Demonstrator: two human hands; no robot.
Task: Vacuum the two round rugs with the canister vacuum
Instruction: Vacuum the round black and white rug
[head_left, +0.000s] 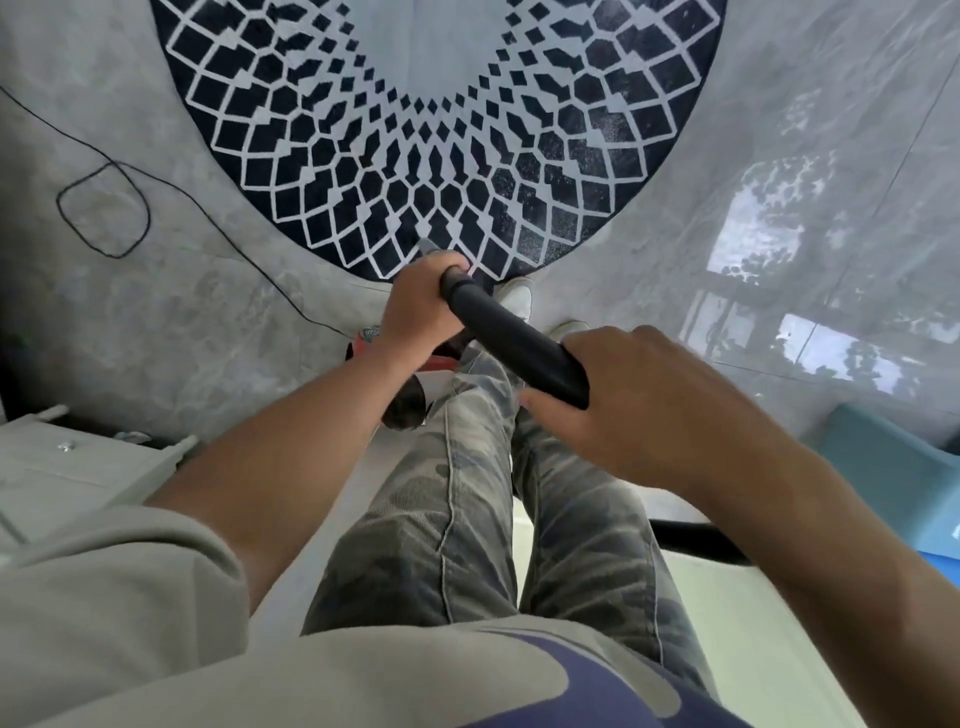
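The round navy-and-white patterned rug (363, 156) runs off the top edge. The left grip (421, 306) hides the far end of the black plastic vacuum tube (514, 343); the left forearm (291, 447) and camouflage trousers (467, 493) cover most of the red canister vacuum (359, 352).

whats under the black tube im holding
Below the black tube show white shoes, camouflage trousers and the grey floor. The left hand and right hand grip its ends, hiding what lies beneath there.
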